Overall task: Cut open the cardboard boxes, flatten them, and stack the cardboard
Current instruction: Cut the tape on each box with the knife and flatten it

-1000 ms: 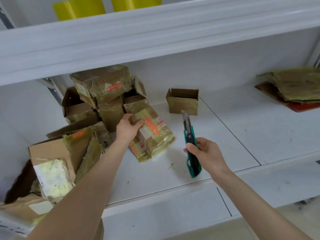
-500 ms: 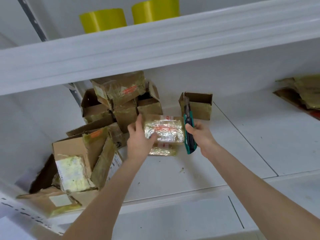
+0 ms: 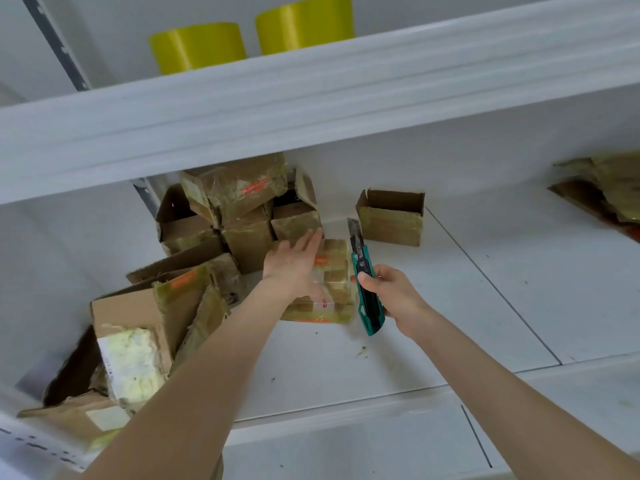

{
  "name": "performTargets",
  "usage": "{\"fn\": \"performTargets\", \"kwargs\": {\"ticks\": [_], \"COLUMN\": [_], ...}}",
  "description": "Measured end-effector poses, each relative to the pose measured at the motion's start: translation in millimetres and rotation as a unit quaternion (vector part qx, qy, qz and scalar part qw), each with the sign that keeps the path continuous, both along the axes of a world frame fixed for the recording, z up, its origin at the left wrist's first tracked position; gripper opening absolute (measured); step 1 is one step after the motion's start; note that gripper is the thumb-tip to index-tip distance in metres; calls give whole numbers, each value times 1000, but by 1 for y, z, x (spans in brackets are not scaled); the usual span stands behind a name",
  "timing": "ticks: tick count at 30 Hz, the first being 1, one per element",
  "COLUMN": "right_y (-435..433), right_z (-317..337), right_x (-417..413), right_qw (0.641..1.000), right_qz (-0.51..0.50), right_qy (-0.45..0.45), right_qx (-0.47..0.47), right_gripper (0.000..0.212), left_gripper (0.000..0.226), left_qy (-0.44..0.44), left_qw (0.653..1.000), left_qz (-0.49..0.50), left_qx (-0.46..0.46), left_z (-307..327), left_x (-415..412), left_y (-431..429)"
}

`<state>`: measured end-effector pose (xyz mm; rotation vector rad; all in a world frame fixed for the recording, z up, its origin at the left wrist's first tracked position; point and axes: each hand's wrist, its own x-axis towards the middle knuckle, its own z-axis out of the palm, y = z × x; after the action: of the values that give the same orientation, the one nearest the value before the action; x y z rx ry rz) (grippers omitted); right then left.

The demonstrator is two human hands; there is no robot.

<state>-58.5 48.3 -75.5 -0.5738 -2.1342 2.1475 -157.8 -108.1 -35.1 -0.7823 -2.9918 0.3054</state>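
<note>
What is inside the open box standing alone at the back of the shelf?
Only the bare brown inner wall of the open box shows. Its front wall hides the bottom, so any contents cannot be seen.

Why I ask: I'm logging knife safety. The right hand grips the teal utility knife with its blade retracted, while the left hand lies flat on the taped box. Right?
No, the blade is not retracted. The head view shows the right hand gripping the teal utility knife with its blade extended, while the left hand lies flat on the taped box.
</note>
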Motion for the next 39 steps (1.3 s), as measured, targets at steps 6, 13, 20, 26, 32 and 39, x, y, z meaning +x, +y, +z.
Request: {"fn": "performTargets", "kwargs": {"ticks": [6, 13, 20, 26, 32, 39], "right_y": [18, 17, 17, 19, 23, 49], "right_z": [-13, -12, -9, -10, -16, -36], "right_x": [33, 42, 40, 50, 62, 38], "right_qw": [983, 924, 903, 895, 906, 979], "right_qz": [-69, -24, 22, 63, 101, -121], "right_qy": [34, 54, 41, 21, 3, -12], "right_qx": [169, 377, 427, 441, 411, 165], "right_gripper": [22, 43, 47, 48, 46, 32], "left_gripper": [115, 101, 102, 102, 103, 112], "left_qy": [42, 54, 79, 94, 84, 75], "left_qw": [999, 994, 991, 987, 989, 986], "left_qz": [-34, -50, -42, -42, -45, 41], "left_qx": [-8, 81, 103, 122, 113, 145], "left_z": [-3, -15, -21, -24, -22, -4], "left_x": [1, 16, 20, 21, 18, 18], "left_y": [2, -8, -11, -11, -10, 2]}}
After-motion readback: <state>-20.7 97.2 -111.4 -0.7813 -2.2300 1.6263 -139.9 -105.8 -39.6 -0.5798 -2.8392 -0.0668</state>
